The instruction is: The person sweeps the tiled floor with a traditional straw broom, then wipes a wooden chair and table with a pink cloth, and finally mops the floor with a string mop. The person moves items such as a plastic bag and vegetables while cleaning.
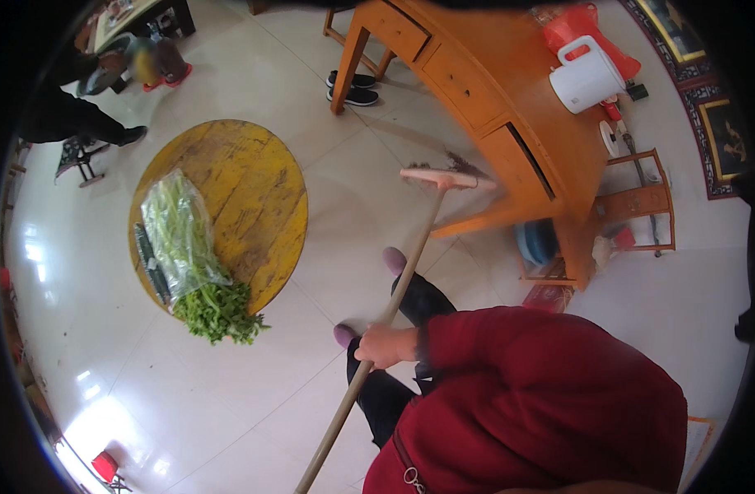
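Note:
My right hand (386, 346) is closed around the long tan handle of a broom (414, 262). The broom's pink head (442, 179) rests on the tiled floor by a leg of the orange wooden desk (467, 92). Dark debris (461, 163) lies along the far side of the head. The handle runs out of the picture at the bottom. My left hand is out of view. Before me, a round, worn yellow table (260, 185) bears leafy celery (182, 231) in a clear plastic bag, beside a long dark object (151, 262), perhaps a cucumber.
Black shoes (352, 89) stand near the desk's far leg. On the desk are a white electric kettle (587, 80) and a red plastic bag (578, 31). A blue basin (536, 241) sits underneath. Another person's dark-trousered leg (87, 117) shows at upper left, near a low stool (81, 160).

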A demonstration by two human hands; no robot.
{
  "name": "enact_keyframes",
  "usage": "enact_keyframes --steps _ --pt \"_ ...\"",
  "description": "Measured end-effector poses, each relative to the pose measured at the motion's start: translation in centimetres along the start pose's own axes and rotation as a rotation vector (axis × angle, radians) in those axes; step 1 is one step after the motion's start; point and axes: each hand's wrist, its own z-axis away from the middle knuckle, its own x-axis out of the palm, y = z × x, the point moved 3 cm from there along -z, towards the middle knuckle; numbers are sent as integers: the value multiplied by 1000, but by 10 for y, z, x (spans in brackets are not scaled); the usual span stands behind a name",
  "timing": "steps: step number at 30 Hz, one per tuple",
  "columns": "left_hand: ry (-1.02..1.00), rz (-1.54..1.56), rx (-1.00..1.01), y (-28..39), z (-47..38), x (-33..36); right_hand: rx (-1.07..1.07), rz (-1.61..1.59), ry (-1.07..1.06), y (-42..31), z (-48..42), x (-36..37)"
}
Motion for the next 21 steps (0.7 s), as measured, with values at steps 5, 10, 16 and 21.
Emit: enact_keyframes --steps 5,10,16,21 --pt "-414 -381 195 57 -116 134 268 172 -115 156 11 12" --pt "-294 -166 572 140 -210 312 384 329 -40 334 24 -3" --pt "-139 -149 657 284 -286 478 607 461 -78 518 42 -56" --pt "-227 -168 749 420 -304 595 875 589 97 640 103 -121"
